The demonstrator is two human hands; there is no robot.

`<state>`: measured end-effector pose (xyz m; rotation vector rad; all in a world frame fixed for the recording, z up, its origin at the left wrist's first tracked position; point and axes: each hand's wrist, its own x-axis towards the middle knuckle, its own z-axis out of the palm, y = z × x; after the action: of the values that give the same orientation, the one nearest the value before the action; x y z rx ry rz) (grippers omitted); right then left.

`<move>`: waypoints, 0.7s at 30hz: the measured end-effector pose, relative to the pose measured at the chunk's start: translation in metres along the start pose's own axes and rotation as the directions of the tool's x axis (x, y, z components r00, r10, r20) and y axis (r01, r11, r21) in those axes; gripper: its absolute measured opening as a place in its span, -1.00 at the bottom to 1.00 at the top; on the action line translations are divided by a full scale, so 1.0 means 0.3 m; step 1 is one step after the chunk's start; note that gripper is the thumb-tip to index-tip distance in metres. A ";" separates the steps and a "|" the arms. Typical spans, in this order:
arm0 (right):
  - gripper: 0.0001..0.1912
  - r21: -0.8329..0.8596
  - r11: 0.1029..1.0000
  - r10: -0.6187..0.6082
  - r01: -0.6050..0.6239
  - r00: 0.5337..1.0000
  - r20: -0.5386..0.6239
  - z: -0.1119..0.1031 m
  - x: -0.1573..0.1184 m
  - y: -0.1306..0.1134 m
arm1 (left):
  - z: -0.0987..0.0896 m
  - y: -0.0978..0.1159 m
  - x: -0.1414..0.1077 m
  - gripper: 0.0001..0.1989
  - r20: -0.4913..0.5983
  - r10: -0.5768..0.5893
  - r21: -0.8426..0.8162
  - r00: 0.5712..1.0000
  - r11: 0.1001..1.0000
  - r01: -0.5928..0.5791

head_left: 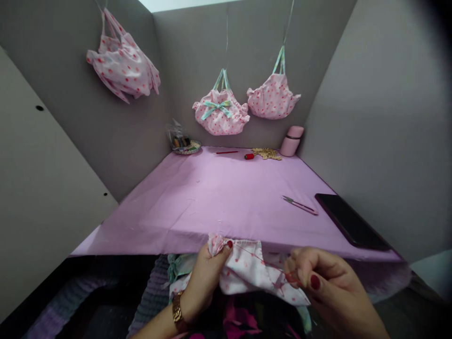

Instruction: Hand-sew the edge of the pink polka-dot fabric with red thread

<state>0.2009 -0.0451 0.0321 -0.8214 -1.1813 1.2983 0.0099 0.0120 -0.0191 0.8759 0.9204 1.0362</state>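
White fabric with pink and red dots (pixel 247 268) lies over my lap at the table's front edge. My left hand (pixel 212 268) pinches its upper left corner between thumb and fingers; a gold watch (pixel 177 310) is on that wrist. To the right of the cloth, my right hand (pixel 318 278) is closed, fingertips pressed together. A thin dark thread runs from near my left thumb across the fabric toward my right fingers. Whatever is between those fingertips is too small and blurred to make out.
Pink thread snips (pixel 300 205) and a black tablet (pixel 348 220) lie on the purple-covered table (pixel 226 188). Farther back are a red spool (pixel 249 156), a red pencil (pixel 226 152), a tray (pixel 189 148) and a pink flask (pixel 292 141). Dotted fabric pieces (pixel 222 115) hang above.
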 end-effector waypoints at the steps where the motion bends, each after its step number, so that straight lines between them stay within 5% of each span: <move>1: -0.75 -0.019 1.000 0.020 -0.019 0.998 0.064 -0.003 0.001 -0.001 | 0.000 -0.001 -0.001 -0.80 -0.003 0.000 0.003 1.000 1.000 0.000; 4: -0.79 -0.138 0.984 0.137 -0.114 0.976 0.171 -0.009 0.034 0.013 | 0.003 0.003 -0.007 -0.81 0.012 -0.013 0.006 1.000 1.000 0.013; 7: -0.73 -0.319 0.928 0.204 -0.193 0.979 0.000 -0.003 0.090 0.063 | 0.010 0.017 -0.014 -0.80 0.056 -0.021 0.008 0.998 1.000 0.020; 14: -0.76 -0.645 0.757 0.132 -0.102 0.991 -0.001 0.032 0.125 0.139 | 0.012 0.023 -0.016 -0.75 0.089 -0.032 0.065 0.995 0.998 0.026; 21: -0.74 -0.739 0.670 0.078 -0.070 0.997 -0.023 0.026 0.115 0.131 | 0.013 0.023 -0.020 -0.74 0.079 -0.022 0.061 0.997 0.998 0.018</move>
<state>0.1789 -0.0070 0.0030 -1.4641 -1.7371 0.8449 0.0098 0.0074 -0.0104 0.9499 0.8953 0.9538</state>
